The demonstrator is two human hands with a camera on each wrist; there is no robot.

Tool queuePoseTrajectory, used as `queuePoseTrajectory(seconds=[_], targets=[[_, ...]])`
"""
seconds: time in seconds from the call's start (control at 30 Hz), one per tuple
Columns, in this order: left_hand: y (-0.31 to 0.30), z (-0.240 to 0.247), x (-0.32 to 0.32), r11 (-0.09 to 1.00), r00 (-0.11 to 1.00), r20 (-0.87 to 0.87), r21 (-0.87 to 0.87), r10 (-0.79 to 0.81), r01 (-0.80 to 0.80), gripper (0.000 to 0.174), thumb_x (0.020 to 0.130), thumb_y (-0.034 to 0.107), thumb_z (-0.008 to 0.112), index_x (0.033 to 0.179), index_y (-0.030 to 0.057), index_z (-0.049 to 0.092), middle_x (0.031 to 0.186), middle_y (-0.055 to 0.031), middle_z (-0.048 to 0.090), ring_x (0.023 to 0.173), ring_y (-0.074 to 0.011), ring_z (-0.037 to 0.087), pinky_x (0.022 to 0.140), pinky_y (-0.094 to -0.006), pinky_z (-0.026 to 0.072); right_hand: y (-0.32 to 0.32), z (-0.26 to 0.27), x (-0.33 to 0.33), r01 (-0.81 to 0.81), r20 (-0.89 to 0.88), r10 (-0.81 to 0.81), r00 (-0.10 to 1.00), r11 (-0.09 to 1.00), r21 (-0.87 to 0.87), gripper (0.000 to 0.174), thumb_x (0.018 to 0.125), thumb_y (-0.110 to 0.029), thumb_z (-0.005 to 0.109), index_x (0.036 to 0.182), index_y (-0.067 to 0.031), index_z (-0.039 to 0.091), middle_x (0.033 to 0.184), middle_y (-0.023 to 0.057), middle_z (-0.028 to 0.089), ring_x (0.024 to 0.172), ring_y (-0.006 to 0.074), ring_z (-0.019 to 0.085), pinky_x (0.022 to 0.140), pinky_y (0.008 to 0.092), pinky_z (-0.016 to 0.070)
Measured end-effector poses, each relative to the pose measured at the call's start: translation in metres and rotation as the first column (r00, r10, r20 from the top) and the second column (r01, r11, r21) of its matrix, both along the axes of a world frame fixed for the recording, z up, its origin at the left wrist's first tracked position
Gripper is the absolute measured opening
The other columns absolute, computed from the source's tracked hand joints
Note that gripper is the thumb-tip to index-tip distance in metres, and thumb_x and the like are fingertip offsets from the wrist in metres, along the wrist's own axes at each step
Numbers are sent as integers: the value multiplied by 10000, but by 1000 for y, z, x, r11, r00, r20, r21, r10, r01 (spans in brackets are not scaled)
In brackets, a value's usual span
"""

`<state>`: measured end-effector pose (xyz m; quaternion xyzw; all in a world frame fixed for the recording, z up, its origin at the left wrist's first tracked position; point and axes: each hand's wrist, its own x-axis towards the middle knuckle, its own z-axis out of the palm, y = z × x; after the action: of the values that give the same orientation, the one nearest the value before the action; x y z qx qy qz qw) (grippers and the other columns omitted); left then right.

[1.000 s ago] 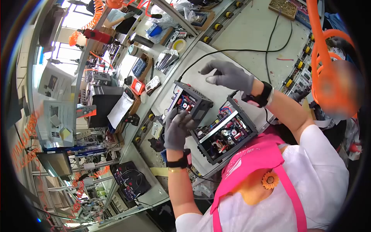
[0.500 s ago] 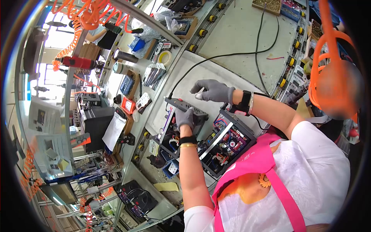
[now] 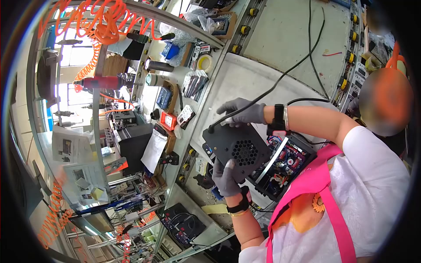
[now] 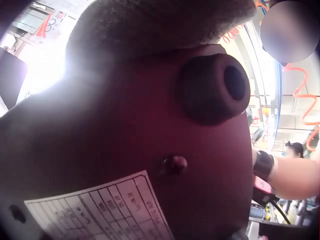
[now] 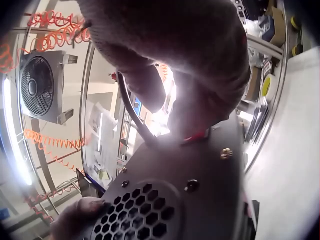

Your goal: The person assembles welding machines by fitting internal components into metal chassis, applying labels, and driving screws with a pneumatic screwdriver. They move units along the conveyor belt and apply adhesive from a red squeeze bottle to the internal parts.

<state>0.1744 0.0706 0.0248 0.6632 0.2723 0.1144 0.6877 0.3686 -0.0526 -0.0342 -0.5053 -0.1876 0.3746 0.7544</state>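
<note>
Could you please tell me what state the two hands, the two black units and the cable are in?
Left hand: gripping the vented unit.
Right hand: touching the vented unit; grip unclear.
Vented unit: held, vented face toward the head camera.
Second unit: uncovered, internals exposed.
Black cable: attached to the vented unit.

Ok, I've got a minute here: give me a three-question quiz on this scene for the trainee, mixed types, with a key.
1. True or false: the left hand is clear of the vented black case.

2. The vent holes in that case are:
A) round
B) hexagonal
C) long slots

3. Which is nearer the pink apron: the vented black case or the second case with its components exposed?

Key:
1. False; the left hand holds it, thumb on the vented panel.
2. B
3. The second case.
</note>
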Motion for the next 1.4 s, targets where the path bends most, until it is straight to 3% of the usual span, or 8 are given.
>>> queuePoseTrajectory(seconds=[0.07, 0.17, 0.3, 0.73, 1.07, 1.17, 1.27, 1.4], targets=[[-3, 4, 0, 1000, 1000, -25, -24, 14, -15, 476, 767, 22, 612, 1229, -46, 518, 1091, -112, 618, 951, -183, 605, 849, -293, 479, 12, -4, 6, 3, 34, -4, 999, 999, 35, 429, 780, -57, 609, 1203, -12, 553, 791, 36, 631, 638, 94, 583, 595, 221, 490], [0, 2, -1, 998, 1000, -4, -61, -9, 9, 475, 770, 28, 610, 1229, -47, 516, 1093, -113, 617, 955, -182, 605, 856, -293, 479, 16, -3, 12, -42, 144, 53, 988, 996, -76, 402, 819, -93, 616, 1208, -21, 544, 782, 6, 585, 655, 63, 553, 585, 207, 460], [-1, 5, 0, 997, 1000, -11, -70, -19, 18, 474, 773, 35, 609, 1230, -47, 515, 1093, -110, 617, 960, -174, 605, 859, -291, 481, 22, -3, 10, -7, 168, 20, 986, 997, -79, 389, 780, -51, 614, 1166, -23, 576, 783, 8, 587, 705, 79, 549, 635, 229, 460], [-1, 0, 0, 998, 1000, -2, -68, 2, -2, 456, 769, 21, 612, 1210, -47, 524, 1044, -109, 631, 901, -181, 624, 801, -290, 508, 26, 0, 2, 145, 304, -86, 949, 973, -179, 415, 740, -71, 625, 1150, -21, 588, 864, 82, 636, 803, 178, 609, 745, 297, 489], [1, -1, 0, 999, 1000, 10, -50, -14, 15, 460, 775, 24, 608, 1220, -46, 519, 1061, -115, 626, 921, -183, 619, 811, -293, 509, 27, 5, -1, 165, 313, -89, 946, 960, -226, 422, 732, -59, 613, 1152, -27, 588, 889, 91, 642, 836, 192, 618, 770, 304, 494], [1, -1, -1, 998, 1000, 2, -56, -20, 20, 468, 775, 27, 610, 1226, -50, 513, 1075, -118, 621, 932, -187, 617, 818, -296, 508, 27, 9, -2, 158, 296, -77, 952, 952, -261, 429, 726, -55, 605, 1153, -23, 585, 906, 104, 643, 847, 210, 621, 784, 316, 492], [2, -1, -1, 998, 1000, -1, -58, -25, 25, 481, 783, 21, 608, 1246, -57, 499, 1083, -113, 623, 934, -176, 611, 832, -292, 492, 28, 14, -5, 202, 381, -62, 922, 918, -340, 393, 750, -135, 617, 1131, -38, 604, 1030, 162, 647, 975, 291, 619, 878, 343, 468], [2, -1, -1, 998, 1000, -8, -56, -28, 27, 485, 789, 13, 604, 1255, -58, 492, 1084, -110, 625, 934, -169, 608, 836, -290, 486, 35, 4, -12, 335, 542, -127, 831, 892, -304, 412, 755, -152, 603, 1154, -50, 583, 1062, 171, 632, 1003, 325, 602, 873, 367, 472]])
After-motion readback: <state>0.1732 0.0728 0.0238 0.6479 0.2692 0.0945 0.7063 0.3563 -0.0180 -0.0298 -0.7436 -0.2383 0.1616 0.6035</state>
